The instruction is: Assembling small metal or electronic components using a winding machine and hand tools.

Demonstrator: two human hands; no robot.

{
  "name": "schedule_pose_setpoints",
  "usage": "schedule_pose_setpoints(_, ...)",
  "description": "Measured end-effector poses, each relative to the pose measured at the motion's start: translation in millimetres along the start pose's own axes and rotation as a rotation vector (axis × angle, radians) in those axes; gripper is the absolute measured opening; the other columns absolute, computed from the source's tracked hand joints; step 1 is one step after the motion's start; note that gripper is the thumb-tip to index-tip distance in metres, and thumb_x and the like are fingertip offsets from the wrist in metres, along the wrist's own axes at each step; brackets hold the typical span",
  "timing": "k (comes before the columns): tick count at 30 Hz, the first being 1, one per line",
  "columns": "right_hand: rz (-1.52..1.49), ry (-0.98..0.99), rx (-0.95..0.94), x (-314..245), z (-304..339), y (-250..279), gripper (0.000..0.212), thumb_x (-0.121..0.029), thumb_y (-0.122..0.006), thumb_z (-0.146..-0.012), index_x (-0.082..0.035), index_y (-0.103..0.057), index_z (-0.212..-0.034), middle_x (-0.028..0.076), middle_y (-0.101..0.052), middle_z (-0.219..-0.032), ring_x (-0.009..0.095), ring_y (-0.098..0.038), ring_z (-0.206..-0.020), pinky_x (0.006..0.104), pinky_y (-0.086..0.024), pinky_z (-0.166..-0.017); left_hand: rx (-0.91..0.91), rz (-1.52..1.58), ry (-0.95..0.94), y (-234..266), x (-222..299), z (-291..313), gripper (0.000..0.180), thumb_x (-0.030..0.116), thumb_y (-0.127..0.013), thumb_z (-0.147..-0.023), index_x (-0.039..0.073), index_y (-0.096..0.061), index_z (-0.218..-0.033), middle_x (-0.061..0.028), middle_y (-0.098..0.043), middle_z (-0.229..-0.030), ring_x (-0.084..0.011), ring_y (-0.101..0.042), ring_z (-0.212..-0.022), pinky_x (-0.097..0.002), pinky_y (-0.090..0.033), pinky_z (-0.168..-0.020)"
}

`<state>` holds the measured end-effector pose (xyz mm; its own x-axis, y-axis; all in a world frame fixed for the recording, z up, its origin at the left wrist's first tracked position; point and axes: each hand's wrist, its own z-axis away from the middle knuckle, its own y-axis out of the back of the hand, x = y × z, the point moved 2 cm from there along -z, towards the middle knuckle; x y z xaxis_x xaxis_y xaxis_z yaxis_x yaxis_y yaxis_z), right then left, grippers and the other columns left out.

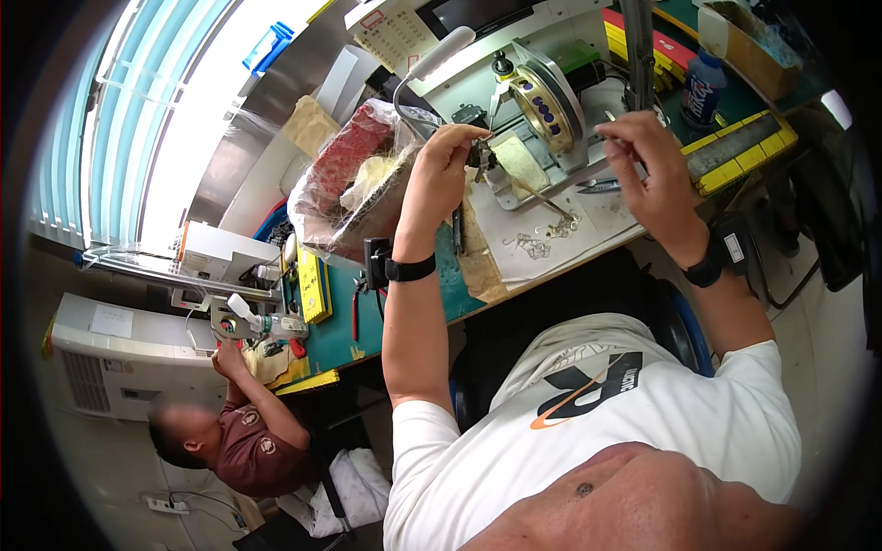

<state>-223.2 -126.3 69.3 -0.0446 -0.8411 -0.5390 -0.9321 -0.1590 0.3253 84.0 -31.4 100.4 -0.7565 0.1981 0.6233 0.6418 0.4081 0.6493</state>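
Note:
My left hand [439, 174] is closed in a pinch beside a small bench machine [514, 184]. What its fingertips hold is too small to make out, close to a dark metal part of the machine. A brass-coloured wheel [542, 108] with a row of dark round spots stands upright on the machine. To the right of that wheel my right hand [654, 174] is raised, thumb and bent fingers apart, with nothing plainly visible in it. Small thin wire hooks [533, 245] lie on white paper [588, 241] between my arms. A thin stick [547, 197] rests above them.
Left of my left forearm sits a box lined with clear plastic [354, 207]. A lamp arm [441, 55] reaches over the machine. At right are a blue bottle [703, 87] and a yellow-edged tray [735, 154]. Another person [248, 441] works farther left along the green bench [331, 340].

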Motion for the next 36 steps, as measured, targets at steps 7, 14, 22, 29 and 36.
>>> schedule_pose_setpoints(7,-0.669,-0.448,-0.34,-13,12,-97,0.037,-0.03,-0.067,-0.118,0.0,-0.072,-0.139,0.007,-0.074,-0.113,0.014,-0.068,-0.091,0.0318,-0.058,-0.082,-0.026,0.068,0.116,0,-11,-6,0.01,0.003,-0.063,-0.114,-0.003,-0.071,-0.117,-0.0067,-0.077,-0.12,-0.0138,-0.067,-0.104,-0.0318,-0.054,-0.096)
schedule_pose_setpoints(14,-1.086,-0.863,-0.164,-11,-11,-150,0.027,-0.033,-0.064,-0.12,-0.007,-0.069,-0.125,-0.003,-0.064,-0.096,0.005,-0.058,-0.083,0.0232,-0.049,-0.075,0.39,-0.351,-0.207,-27,21,20,0.006,0.002,-0.064,-0.11,0.004,-0.069,-0.112,-0.0131,-0.07,-0.133,-0.0361,-0.064,-0.123,-0.0494,-0.046,-0.104)
schedule_pose_setpoints(22,-1.203,-0.867,-0.074,4,-16,-170,0.021,-0.028,-0.065,-0.118,-0.007,-0.067,-0.117,-0.002,-0.063,-0.094,0.005,-0.055,-0.079,0.0223,-0.046,-0.068,0.434,-0.564,-0.263,-53,33,43,0.01,0.007,-0.067,-0.107,0.006,-0.072,-0.115,-0.016,-0.062,-0.143,-0.0375,-0.059,-0.131,-0.054,-0.04,-0.11)
schedule_pose_setpoints(29,-0.966,-1.012,-0.097,7,-25,-176,0.016,-0.025,-0.065,-0.119,-0.01,-0.066,-0.115,-0.003,-0.061,-0.09,0.006,-0.053,-0.077,0.0242,-0.045,-0.068,0.419,-0.002,-0.017,-26,14,10,0.017,0.012,-0.061,-0.117,0.0,-0.074,-0.116,-0.0156,-0.075,-0.113,-0.0292,-0.071,-0.107,-0.0427,-0.054,-0.096)
schedule_pose_setpoints(36,-0.917,-0.921,-0.097,27,-37,-195,0.014,-0.019,-0.061,-0.117,-0.006,-0.065,-0.12,0.001,-0.063,-0.102,0.01,-0.055,-0.089,0.0297,-0.049,-0.078,-0.114,-0.104,-0.062,5,-8,-32,0.016,-0.003,-0.07,-0.106,-0.001,-0.08,-0.118,-0.008,-0.077,-0.111,-0.0164,-0.07,-0.1,-0.0317,-0.056,-0.094)
